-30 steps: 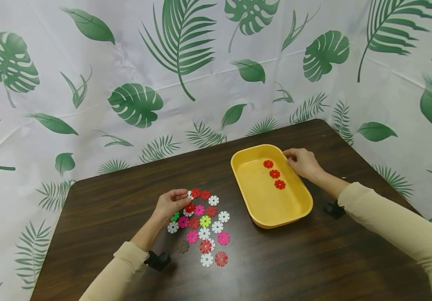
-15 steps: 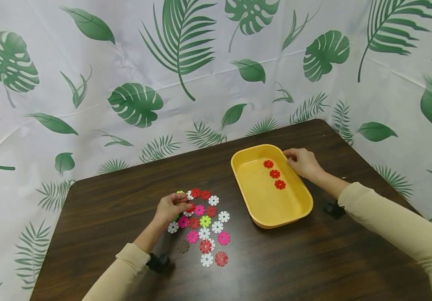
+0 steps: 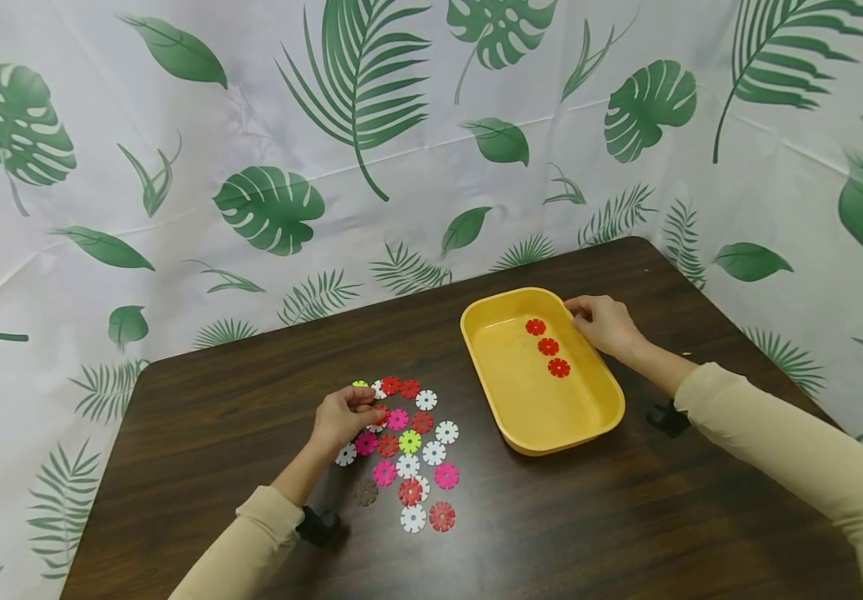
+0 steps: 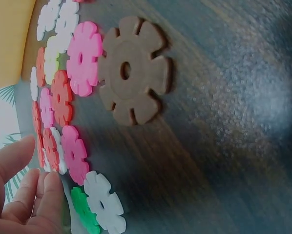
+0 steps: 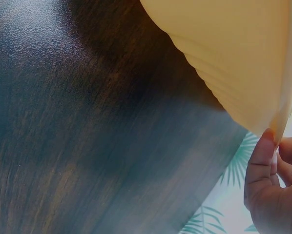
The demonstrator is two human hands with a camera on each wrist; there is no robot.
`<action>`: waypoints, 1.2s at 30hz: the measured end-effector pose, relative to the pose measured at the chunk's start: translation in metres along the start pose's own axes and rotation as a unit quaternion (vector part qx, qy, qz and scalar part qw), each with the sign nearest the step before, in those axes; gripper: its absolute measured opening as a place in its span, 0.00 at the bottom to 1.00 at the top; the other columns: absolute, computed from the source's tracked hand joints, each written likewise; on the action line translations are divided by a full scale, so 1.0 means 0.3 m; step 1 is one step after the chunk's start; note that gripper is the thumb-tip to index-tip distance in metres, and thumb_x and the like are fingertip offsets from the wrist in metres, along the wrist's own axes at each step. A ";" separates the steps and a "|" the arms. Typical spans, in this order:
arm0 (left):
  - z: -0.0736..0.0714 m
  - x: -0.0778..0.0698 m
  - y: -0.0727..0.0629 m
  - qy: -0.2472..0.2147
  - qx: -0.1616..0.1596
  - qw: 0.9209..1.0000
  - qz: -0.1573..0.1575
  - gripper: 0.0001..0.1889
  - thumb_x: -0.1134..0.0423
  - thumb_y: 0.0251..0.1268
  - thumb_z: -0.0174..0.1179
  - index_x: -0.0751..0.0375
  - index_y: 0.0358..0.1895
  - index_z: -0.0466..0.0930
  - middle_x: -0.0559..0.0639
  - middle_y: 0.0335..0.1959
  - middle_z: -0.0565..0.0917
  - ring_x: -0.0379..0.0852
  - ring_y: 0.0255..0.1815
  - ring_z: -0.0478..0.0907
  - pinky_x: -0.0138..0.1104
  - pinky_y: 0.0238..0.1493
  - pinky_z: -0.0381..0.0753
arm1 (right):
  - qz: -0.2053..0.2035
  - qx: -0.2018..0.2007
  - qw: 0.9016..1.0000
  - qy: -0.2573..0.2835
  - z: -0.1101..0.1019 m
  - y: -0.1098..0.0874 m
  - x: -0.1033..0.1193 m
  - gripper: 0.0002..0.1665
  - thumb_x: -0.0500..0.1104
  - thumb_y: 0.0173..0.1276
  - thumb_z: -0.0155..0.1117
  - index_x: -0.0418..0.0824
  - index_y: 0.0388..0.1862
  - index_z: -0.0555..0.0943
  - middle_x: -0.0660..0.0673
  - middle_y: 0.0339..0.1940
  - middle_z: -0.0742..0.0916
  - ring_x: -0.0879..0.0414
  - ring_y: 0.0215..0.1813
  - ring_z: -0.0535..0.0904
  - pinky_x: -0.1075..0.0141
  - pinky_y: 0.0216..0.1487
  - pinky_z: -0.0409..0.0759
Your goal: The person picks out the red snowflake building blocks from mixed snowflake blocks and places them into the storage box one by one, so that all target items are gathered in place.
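My left hand [image 3: 339,419] reaches over the left edge of a spread of notched plastic discs. Its thumb and fingertips are right at a red disc [image 3: 382,414] that overlaps a white one. In the left wrist view, a gap shows between the thumb and the fingers [image 4: 48,192], close to that red disc. A brown disc [image 4: 124,70] lies nearest that camera, and a green disc [image 4: 85,212] is partly under a white one. My right hand [image 3: 605,325] pinches the far right rim of a yellow tray [image 3: 544,421], thumb and fingers on either side. Inside lie three red discs [image 3: 548,347].
Pink, white, red and yellow-green discs lie loosely on the dark wooden table [image 3: 251,442], some overlapping. A leaf-printed cloth [image 3: 401,125] hangs behind the table's far edge. Each wrist wears a small black camera mount [image 3: 318,527].
My left hand has come slightly nearer and lower, uncovering a yellow-green disc at the back and reaching the red disc. My right hand and the tray have stayed put.
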State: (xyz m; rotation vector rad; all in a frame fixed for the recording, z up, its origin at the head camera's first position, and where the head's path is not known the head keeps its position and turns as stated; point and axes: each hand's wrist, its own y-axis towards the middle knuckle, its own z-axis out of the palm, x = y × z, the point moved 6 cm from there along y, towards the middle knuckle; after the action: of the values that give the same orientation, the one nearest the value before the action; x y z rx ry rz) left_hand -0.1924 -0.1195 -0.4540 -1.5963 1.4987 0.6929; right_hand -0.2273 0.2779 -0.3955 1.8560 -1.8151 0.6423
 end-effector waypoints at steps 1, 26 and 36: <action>0.001 -0.001 0.000 0.007 -0.003 1.000 0.003 0.18 0.70 0.51 0.68 0.69 0.48 0.80 0.61 0.44 0.83 0.51 0.44 0.81 0.34 0.41 0.82 | 0.000 0.000 1.000 0.000 0.000 0.000 0.000 0.19 0.31 0.69 0.52 0.26 0.57 0.73 0.32 0.40 0.81 0.48 0.33 0.76 0.63 0.35 0.81; 0.013 -0.025 -0.009 0.090 -0.004 0.996 0.028 0.17 0.70 0.48 0.71 0.67 0.45 0.81 0.57 0.42 0.84 0.51 0.42 0.81 0.37 0.39 0.82 | 0.001 0.001 1.000 0.003 0.003 0.000 -0.003 0.19 0.32 0.69 0.52 0.26 0.57 0.73 0.31 0.40 0.81 0.48 0.32 0.76 0.62 0.34 0.81; 0.019 -0.026 -0.012 0.108 0.004 0.994 0.035 0.14 0.71 0.50 0.69 0.66 0.42 0.82 0.56 0.38 0.85 0.50 0.40 0.82 0.37 0.38 0.83 | 0.006 0.001 1.000 0.006 0.001 0.000 -0.005 0.19 0.32 0.69 0.52 0.26 0.57 0.73 0.32 0.40 0.81 0.48 0.33 0.76 0.63 0.34 0.81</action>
State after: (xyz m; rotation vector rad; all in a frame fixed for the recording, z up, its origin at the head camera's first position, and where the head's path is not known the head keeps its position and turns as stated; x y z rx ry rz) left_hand -0.1891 -0.1108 -0.4497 -1.6603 1.7192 0.5655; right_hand -0.2274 0.2791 -0.3966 1.8414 -1.8199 0.6581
